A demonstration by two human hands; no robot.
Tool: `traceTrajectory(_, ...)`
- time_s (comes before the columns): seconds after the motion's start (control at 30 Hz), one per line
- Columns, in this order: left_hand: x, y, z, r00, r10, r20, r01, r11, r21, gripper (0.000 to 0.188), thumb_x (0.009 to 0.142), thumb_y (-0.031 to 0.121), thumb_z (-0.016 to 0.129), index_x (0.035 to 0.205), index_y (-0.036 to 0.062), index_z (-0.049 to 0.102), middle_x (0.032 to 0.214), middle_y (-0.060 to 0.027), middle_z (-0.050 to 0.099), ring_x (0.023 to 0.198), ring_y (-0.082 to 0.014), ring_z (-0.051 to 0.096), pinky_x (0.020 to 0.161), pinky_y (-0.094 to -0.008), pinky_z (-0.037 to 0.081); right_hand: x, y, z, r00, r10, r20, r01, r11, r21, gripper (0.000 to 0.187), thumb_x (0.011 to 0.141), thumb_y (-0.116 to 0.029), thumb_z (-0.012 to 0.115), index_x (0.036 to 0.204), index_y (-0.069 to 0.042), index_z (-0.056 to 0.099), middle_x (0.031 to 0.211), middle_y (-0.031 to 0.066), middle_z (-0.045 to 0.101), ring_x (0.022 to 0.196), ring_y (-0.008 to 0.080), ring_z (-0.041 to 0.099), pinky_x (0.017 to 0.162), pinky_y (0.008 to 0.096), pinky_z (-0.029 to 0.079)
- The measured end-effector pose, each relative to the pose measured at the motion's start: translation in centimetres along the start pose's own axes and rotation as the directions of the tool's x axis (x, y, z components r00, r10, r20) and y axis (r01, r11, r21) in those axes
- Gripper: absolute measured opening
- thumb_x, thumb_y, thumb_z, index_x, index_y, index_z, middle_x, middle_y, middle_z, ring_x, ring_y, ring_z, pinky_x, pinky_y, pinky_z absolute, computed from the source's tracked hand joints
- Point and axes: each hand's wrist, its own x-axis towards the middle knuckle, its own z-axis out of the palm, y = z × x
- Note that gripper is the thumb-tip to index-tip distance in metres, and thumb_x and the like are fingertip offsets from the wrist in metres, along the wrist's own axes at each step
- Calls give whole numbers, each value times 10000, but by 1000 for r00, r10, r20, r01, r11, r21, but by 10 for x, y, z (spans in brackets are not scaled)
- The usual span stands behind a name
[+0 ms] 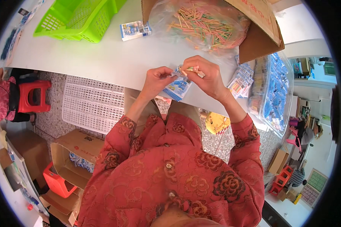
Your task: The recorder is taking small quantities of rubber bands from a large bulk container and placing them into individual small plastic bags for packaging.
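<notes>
Beneath the grip a white table (87,56) is set; below it speckled flooring (215,143) is seen. A red stool (35,86) is placed far left, a pale wall (313,150) seen far right.

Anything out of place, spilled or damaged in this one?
I see no spill or damage. Slightly odd: a blue-and-white packet lies by itself near the green basket, apart from those heaped in the clear tub.
</notes>
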Motion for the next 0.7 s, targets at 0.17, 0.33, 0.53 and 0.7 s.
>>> traceTrajectory(0.17,5,3,1,1000,8,7,-9,991,136,91,802,2,663,885,-30,644,782,-28,655,714,-61,593,653,-209,492,14,-4,-11,954,294,63,-299,948,105,99,802,-62,658,877,-9,622,818,38,616,733,79,548,639,233,443)
traceTrajectory(0.33,20,13,2,994,106,37,-111,969,219,132,797,11,673,920,-28,644,841,-31,660,770,-66,591,715,-221,491,27,7,-23,923,350,158,-371,920,129,80,826,-80,652,873,-24,620,810,-24,593,696,18,480,608,201,408)
traceTrajectory(0.53,34,34,3,992,115,53,-123,973,194,192,799,4,669,988,-21,641,895,-25,660,798,-67,587,744,-221,486,46,-1,-39,929,342,138,-366,905,217,130,878,-154,607,898,-30,636,752,-38,588,669,22,474,574,198,398)
traceTrajectory(0.7,40,37,5,991,123,54,-131,976,176,198,810,-8,655,1007,-22,634,908,-28,662,804,-70,594,735,-220,488,47,8,-39,944,326,46,-328,926,188,265,937,-260,519,950,-37,661,756,-33,602,688,44,506,581,211,409)
